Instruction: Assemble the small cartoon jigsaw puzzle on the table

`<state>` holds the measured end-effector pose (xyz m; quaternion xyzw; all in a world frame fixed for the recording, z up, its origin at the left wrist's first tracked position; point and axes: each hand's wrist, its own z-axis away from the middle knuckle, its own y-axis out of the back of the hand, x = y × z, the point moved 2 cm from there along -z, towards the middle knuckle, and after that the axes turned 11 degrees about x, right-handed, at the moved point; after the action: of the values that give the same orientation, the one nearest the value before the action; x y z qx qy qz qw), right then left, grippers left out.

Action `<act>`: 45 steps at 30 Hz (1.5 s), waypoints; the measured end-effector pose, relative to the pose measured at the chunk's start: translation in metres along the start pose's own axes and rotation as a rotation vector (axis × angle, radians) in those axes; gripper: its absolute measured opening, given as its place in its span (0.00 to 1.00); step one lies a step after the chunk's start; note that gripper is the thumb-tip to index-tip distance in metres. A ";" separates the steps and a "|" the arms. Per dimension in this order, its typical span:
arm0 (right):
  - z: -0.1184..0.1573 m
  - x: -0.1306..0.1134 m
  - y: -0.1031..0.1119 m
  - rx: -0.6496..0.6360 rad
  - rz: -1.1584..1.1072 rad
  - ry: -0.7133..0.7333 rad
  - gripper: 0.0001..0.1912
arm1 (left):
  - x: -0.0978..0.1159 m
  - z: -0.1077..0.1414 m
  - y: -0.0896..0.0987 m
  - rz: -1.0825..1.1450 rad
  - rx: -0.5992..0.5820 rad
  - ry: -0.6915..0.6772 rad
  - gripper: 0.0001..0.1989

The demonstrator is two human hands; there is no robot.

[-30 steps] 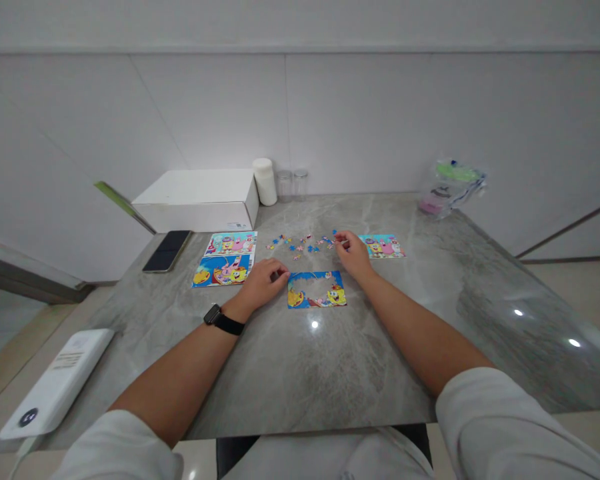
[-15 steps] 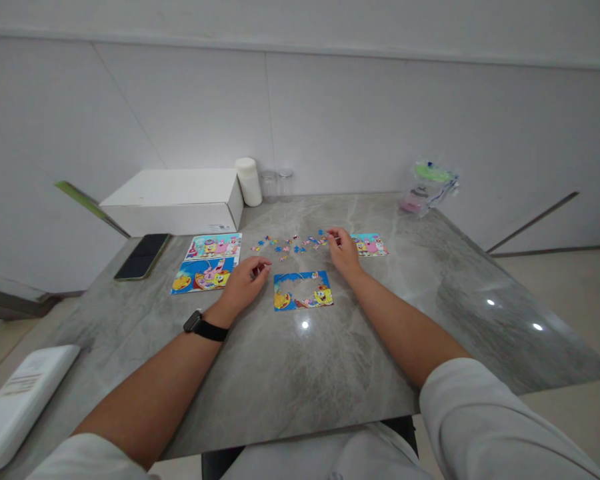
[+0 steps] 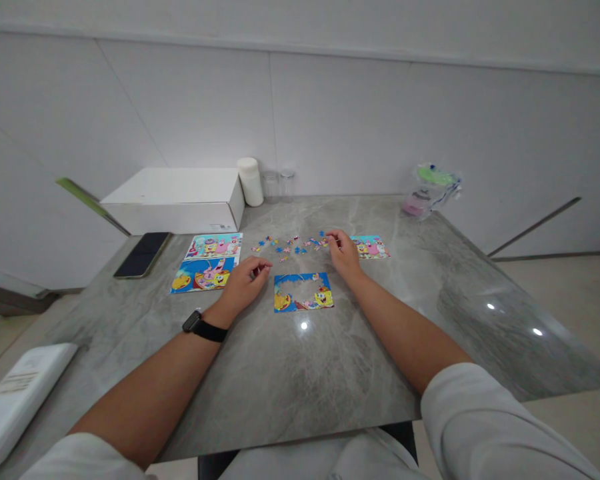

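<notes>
A partly filled jigsaw puzzle (image 3: 281,305) lies flat between my hands, its border filled and a grey gap in its middle. Loose puzzle pieces (image 3: 287,250) are scattered behind it. My right hand (image 3: 343,250) rests by the right end of the scatter, fingers curled together; anything in them is too small to make out. To the left of the puzzle, my left hand (image 3: 249,275) lies with thumb and forefinger drawn close, and whatever they may hold cannot be seen. This hand partly overlaps a cartoon picture card (image 3: 195,277). Another picture card (image 3: 373,247) is partly behind my right hand.
A black phone (image 3: 143,255) lies at the left, before a white box (image 3: 175,200). A white canister (image 3: 251,182) and two clear glasses (image 3: 287,185) stand by the wall. A plastic bag (image 3: 430,191) sits back right, a white device (image 3: 25,393) front left.
Both hands stay nearly in place, fingers still curled. The view has shifted very slightly; the puzzle and loose pieces look the same.
</notes>
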<state>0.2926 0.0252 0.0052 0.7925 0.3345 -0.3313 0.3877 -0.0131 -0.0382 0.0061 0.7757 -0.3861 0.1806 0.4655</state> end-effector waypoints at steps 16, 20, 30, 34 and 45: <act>-0.004 0.006 0.002 0.045 -0.114 -0.004 0.16 | 0.007 0.000 0.001 0.012 -0.017 -0.006 0.11; -0.002 0.005 0.002 0.044 -0.122 0.013 0.16 | 0.006 0.000 0.001 0.034 0.005 0.043 0.12; -0.012 -0.013 0.009 -0.015 -0.112 0.045 0.14 | 0.006 0.000 -0.002 0.050 -0.014 0.049 0.13; -0.021 -0.044 0.023 0.019 -0.152 0.081 0.13 | 0.005 -0.001 -0.003 0.056 -0.024 0.043 0.13; -0.066 -0.040 -0.039 -0.422 0.664 0.315 0.10 | 0.005 -0.002 -0.009 0.048 -0.038 0.046 0.13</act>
<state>0.2574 0.0876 0.0528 0.8013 0.1769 0.0124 0.5713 -0.0033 -0.0359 0.0052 0.7529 -0.3970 0.2019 0.4846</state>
